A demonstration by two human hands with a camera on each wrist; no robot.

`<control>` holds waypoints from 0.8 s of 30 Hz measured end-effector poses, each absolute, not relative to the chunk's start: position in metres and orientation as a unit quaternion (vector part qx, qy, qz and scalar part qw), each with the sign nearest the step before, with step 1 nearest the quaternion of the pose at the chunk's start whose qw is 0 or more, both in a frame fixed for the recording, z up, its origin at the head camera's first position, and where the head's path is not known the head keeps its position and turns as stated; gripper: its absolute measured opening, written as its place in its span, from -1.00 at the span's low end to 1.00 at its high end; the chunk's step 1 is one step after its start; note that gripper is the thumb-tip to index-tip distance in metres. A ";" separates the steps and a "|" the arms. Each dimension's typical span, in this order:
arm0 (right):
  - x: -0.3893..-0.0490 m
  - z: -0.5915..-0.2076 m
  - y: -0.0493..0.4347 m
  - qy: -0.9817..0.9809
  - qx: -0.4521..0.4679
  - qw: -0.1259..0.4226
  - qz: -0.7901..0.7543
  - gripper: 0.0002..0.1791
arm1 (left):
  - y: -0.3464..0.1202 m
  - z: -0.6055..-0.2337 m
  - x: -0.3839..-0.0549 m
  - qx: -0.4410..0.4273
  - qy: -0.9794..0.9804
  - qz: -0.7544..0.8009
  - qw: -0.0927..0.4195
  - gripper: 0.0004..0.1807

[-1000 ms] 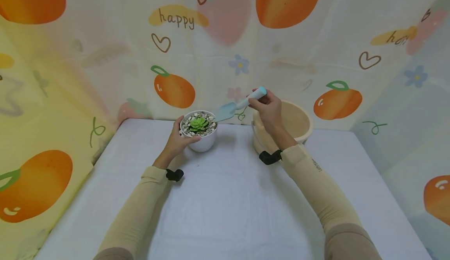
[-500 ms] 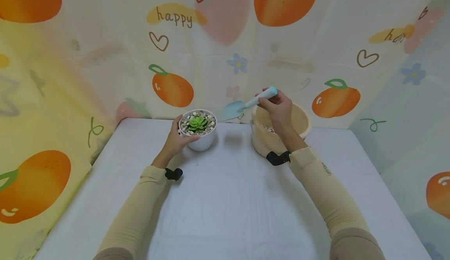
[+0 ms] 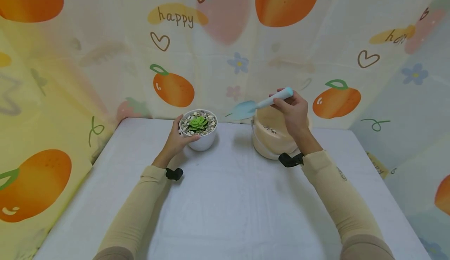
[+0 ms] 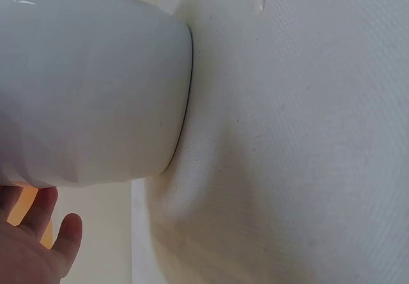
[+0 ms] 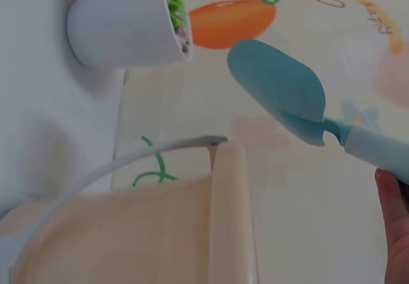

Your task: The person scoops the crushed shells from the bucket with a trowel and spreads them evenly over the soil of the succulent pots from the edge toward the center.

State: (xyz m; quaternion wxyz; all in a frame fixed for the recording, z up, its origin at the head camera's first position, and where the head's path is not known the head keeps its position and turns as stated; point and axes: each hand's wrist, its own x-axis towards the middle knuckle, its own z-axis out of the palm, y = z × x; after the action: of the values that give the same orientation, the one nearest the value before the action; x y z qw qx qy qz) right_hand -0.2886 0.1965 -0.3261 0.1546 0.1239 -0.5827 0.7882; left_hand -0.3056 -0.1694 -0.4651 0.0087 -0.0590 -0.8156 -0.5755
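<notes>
A white pot [image 3: 204,142] stands on the table at centre left, filled with pale pebbles around a green succulent [image 3: 198,123]. My left hand [image 3: 175,139] holds its left side, thumb across the front near the rim. In the left wrist view some fingers [image 4: 39,210] show against the pot's wall. My right hand [image 3: 297,113] grips a light-blue garden trowel [image 3: 244,110] by its pale handle. The blade points left in the air, between the pot and a cream bucket [image 3: 267,141]. No pebbles show on the blade in the right wrist view [image 5: 278,89].
The bucket has a handle [image 5: 108,169] lying against its side and some pebbles [image 3: 270,129] inside. A white cloth covers the table [image 3: 218,205]. Behind it hangs a fruit-printed curtain [image 3: 274,65]. Each wrist wears a black camera mount [image 3: 291,159].
My right hand has moved right with the trowel, away from the pot and over the bucket, uncovering pebbles inside it. My left hand and the pot have stayed in place.
</notes>
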 end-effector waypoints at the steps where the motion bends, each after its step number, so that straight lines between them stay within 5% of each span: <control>1: -0.288 -0.325 0.199 -0.582 0.124 0.154 0.789 -0.80 | -0.169 -0.466 -0.305 -0.061 -0.815 -0.576 0.011 0.21; 24: -0.281 -0.304 0.268 -0.599 0.120 0.152 0.777 -0.80 | -0.161 -0.433 -0.283 -0.059 -0.814 -0.578 -0.010 0.16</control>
State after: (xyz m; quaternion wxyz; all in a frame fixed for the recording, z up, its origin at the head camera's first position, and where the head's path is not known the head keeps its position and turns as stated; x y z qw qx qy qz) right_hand -0.2815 0.2677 -0.3035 0.1524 0.1200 -0.5992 0.7767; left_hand -0.2830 -0.1608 -0.4328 -0.0104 -0.0595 -0.8136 -0.5783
